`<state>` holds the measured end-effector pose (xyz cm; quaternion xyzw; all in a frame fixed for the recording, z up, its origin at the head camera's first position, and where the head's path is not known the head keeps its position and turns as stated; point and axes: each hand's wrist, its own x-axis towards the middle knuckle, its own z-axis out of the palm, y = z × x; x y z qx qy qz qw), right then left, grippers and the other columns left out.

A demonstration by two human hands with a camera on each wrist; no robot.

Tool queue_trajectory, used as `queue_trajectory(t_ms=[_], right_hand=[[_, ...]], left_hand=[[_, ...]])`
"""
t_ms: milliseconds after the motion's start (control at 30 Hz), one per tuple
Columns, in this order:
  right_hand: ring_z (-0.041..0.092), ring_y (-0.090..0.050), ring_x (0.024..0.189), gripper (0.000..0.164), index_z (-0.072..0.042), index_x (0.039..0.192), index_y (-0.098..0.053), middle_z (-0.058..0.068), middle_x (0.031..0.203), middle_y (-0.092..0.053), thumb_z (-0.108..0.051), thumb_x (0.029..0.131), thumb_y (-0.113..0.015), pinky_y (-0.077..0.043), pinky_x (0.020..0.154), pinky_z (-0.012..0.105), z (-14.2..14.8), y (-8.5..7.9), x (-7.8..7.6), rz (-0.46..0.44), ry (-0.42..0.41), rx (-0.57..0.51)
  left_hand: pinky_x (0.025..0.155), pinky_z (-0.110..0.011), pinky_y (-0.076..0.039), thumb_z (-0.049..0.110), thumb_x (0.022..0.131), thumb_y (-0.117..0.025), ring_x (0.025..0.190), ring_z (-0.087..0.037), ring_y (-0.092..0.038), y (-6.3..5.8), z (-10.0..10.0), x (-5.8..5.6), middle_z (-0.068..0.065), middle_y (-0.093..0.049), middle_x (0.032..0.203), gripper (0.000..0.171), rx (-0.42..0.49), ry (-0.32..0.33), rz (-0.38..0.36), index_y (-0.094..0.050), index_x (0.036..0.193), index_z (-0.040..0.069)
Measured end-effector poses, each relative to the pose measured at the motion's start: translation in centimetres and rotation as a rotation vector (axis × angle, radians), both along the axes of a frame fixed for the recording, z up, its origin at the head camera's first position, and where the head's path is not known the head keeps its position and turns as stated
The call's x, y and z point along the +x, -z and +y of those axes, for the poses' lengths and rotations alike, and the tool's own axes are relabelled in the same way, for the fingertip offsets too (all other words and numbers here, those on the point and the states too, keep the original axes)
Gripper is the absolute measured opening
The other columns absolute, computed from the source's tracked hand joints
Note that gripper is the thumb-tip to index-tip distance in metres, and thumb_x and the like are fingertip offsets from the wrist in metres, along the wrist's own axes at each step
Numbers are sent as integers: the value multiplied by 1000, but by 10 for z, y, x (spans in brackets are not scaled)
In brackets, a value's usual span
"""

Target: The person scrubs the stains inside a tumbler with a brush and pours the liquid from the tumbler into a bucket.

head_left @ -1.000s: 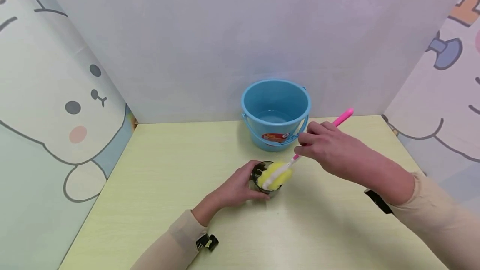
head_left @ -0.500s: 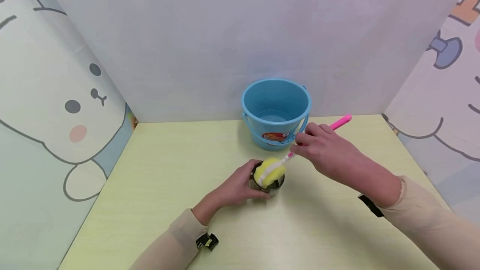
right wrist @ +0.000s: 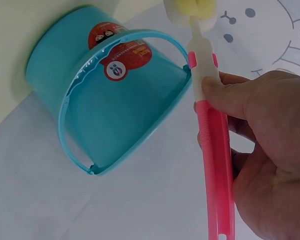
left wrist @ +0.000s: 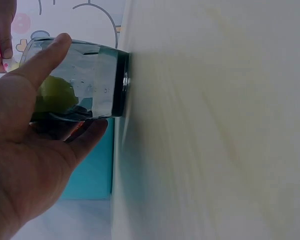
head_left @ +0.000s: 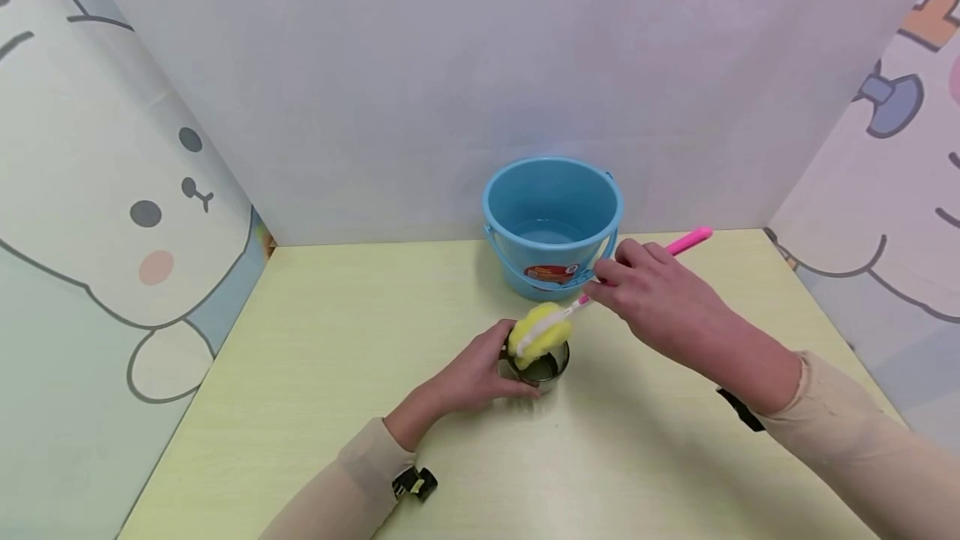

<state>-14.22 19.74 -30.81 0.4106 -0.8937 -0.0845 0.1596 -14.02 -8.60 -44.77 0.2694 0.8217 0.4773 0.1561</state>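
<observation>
A dark see-through glass cup [head_left: 553, 373] stands upright on the table, and my left hand [head_left: 480, 369] grips it from the left, thumb on the near side. Water drops show on its wall in the left wrist view. My right hand [head_left: 652, 294] pinches the pink and white handle of a sponge brush [right wrist: 217, 165], thumb on the white part. The brush's yellow and white sponge head [head_left: 542, 330] sits tilted at the cup's mouth, with its lower part inside the cup.
Behind the cup, near the back wall, stands a light blue bucket [head_left: 517, 261] with a red label, its handle hanging down in front. The pale yellow table [head_left: 360, 315] is bounded by a back wall and by side walls with cartoon prints.
The sponge head has shifted about the cup's mouth, now towards its far left side and a little higher. My right hand has moved slightly left. My left hand and the cup stay put.
</observation>
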Motion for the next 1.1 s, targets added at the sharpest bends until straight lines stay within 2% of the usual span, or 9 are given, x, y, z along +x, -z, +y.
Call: queue_trajectory(t_ms=[567, 800, 1100], right_hand=[[32, -54, 95, 53, -13, 121, -78, 6, 103, -64, 2, 74, -95, -51, 80, 43, 14, -13, 1, -14, 9, 45], [31, -53, 93, 49, -12, 118, -78, 6, 97, -62, 6, 75, -92, -52, 78, 43, 23, -16, 2, -26, -11, 35], [30, -55, 95, 46, -12, 115, -80, 4, 100, -64, 9, 76, -90, -54, 79, 44, 31, -16, 4, -79, -33, -10]], left_hand=[[114, -33, -46, 30, 83, -95, 134, -13, -54, -1, -1, 0, 2, -56, 146, 88, -28, -2, 12, -42, 153, 14], [116, -35, -44, 32, 83, -95, 135, -12, -53, 0, -1, 0, 4, -56, 148, 91, -48, -7, 34, -42, 154, 16], [116, -37, -44, 33, 82, -95, 135, -13, -53, 0, -1, -1, 3, -56, 146, 90, -59, -7, 48, -44, 153, 12]])
